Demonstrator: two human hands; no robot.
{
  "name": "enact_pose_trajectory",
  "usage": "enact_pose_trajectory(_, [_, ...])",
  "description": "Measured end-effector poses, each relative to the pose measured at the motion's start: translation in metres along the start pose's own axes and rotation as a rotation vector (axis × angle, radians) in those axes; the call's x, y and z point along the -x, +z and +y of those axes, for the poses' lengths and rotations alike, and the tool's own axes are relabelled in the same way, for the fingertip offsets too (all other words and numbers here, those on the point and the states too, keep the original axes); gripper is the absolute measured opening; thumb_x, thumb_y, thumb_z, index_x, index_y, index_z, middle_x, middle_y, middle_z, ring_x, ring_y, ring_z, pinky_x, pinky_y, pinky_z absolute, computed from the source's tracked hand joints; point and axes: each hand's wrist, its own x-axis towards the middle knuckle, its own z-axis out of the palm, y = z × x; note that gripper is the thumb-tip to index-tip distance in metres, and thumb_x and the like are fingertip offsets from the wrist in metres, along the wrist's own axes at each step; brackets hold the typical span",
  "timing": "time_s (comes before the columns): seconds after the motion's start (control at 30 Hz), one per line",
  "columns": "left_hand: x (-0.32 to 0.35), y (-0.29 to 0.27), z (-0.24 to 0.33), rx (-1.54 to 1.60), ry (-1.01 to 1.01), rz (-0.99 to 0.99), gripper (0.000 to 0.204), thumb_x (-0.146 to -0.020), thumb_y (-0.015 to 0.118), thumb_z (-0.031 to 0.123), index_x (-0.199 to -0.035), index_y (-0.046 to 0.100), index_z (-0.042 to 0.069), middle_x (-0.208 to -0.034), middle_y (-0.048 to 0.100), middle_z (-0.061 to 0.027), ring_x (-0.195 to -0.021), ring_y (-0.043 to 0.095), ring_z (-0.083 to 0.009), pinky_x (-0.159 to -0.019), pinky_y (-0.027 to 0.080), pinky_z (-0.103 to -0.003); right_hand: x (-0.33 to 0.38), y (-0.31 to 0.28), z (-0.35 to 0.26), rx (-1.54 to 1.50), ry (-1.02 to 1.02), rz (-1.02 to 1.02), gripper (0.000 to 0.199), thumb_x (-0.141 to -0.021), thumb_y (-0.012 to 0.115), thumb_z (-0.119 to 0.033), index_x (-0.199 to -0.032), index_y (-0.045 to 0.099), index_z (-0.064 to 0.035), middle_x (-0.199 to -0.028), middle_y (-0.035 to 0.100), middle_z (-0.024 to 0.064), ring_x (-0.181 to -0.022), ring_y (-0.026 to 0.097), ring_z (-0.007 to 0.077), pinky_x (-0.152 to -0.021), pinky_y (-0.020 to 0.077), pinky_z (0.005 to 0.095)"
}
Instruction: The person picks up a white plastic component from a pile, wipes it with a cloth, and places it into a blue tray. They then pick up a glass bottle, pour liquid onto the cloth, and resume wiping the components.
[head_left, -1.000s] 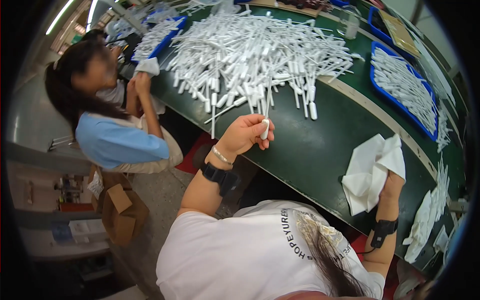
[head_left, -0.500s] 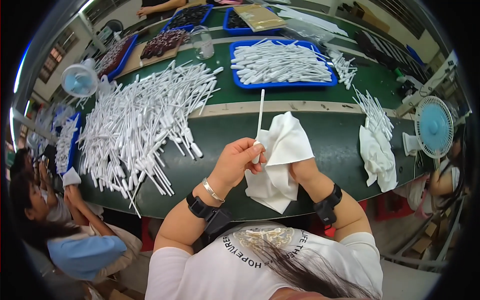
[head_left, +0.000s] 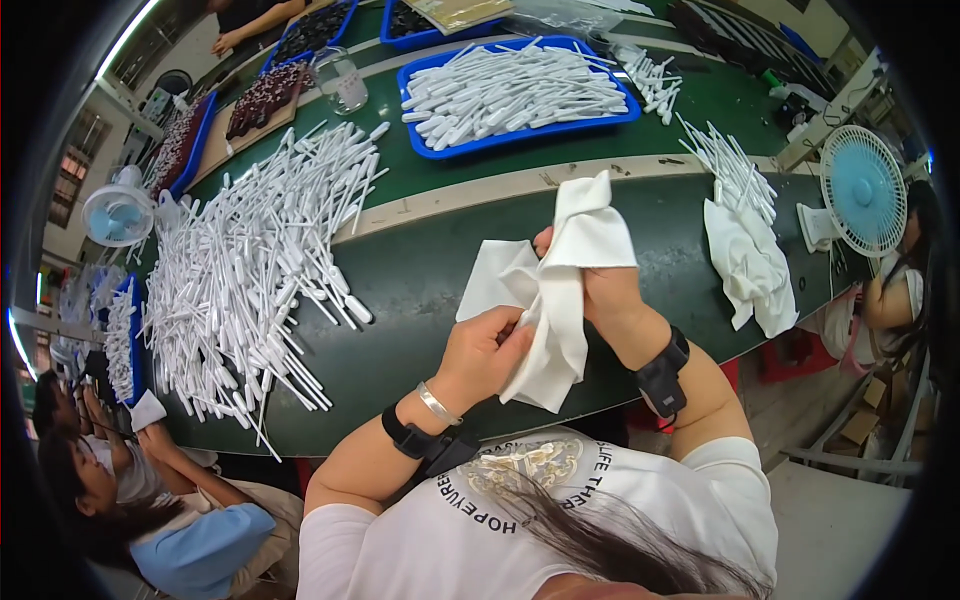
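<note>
A white cloth (head_left: 560,330) hangs bunched between my two hands over the table's near side. My left hand (head_left: 485,352) has its fingers closed on the cloth's lower left folds. My right hand (head_left: 608,295) grips the cloth from the right, its fingers mostly covered by the fabric. Whether a white stick is inside the folds cannot be seen. To the left lies a large loose pile of white plastic sticks with thicker ends (head_left: 245,275). Beyond my hands, a blue tray (head_left: 440,153) is heaped with similar white sticks.
At right, a second white cloth (head_left: 745,265) lies beside a small bunch of sticks (head_left: 735,170). A fan (head_left: 862,190) stands at the right edge, another (head_left: 118,215) at left. A clear jar (head_left: 340,82) stands behind the pile. Co-workers sit at both sides.
The white stick that stood up from my left hand is out of sight. My left hand now grasps the cloth, and the right has raised it slightly. The whole view has shifted.
</note>
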Motion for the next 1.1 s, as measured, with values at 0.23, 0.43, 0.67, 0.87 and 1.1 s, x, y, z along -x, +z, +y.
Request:
enact_pose_trajectory(0.23, [-0.004,-0.004,-0.033,0.752,-0.093,-0.074,0.019,-0.084,0.051,0.010,-0.098,0.056,-0.001,-0.084,0.062,-0.0083,-0.073,0.059,-0.0136,-0.071,0.046,-0.024,0.024,0.042,0.021,0.151,0.062,-0.088,0.040,-0.083,0.053,-0.022,-0.116,0.042,-0.0029,-0.102,0.056,0.0142,-0.093,0.055,0.0209,-0.081,0.0457,0.0322])
enact_pose_trajectory(0.43, [0.004,-0.011,-0.027,1.181,-0.354,-0.321,0.025,-0.089,0.044,0.020,-0.093,0.053,-0.003,-0.074,0.056,-0.0047,-0.057,0.049,-0.0105,-0.054,0.039,-0.021,0.022,0.041,-0.005,0.105,0.176,-0.251,0.042,-0.083,0.054,-0.025,-0.116,0.043,-0.0027,-0.107,0.054,0.0154,-0.100,0.052,0.0206,-0.082,0.0453,0.0310])
enact_pose_trajectory(0.67, [-0.006,-0.015,-0.036,1.338,-0.236,-0.731,0.025,-0.089,0.042,0.022,-0.094,0.052,-0.001,-0.073,0.053,-0.0016,-0.058,0.045,-0.0093,-0.053,0.037,-0.021,0.015,0.017,-0.022,-0.172,-0.035,-0.148,0.036,-0.082,0.054,-0.023,-0.110,0.049,-0.0020,-0.106,0.055,0.0149,-0.102,0.051,0.0213,-0.086,0.0418,0.0316])
enact_pose_trajectory(0.87, [-0.005,-0.013,-0.022,1.107,-0.295,-0.293,0.025,-0.089,0.045,0.021,-0.096,0.054,0.000,-0.073,0.053,0.0001,-0.062,0.044,-0.0079,-0.058,0.038,-0.021,-0.005,0.000,-0.030,0.219,-0.241,0.095,0.030,-0.083,0.051,-0.018,-0.108,0.050,-0.0022,-0.106,0.055,0.0141,-0.101,0.050,0.0198,-0.088,0.0393,0.0325])
enact_pose_trajectory(1.1, [-0.008,-0.014,-0.039,1.025,-0.238,-0.192,0.023,-0.087,0.050,0.020,-0.098,0.058,0.001,-0.077,0.054,0.0008,-0.065,0.043,-0.0068,-0.063,0.038,-0.020,0.018,0.021,0.008,1.044,-0.282,-0.284,0.032,-0.084,0.047,-0.013,-0.113,0.046,-0.0015,-0.108,0.054,0.0116,-0.095,0.054,0.0184,-0.083,0.0426,0.0320])
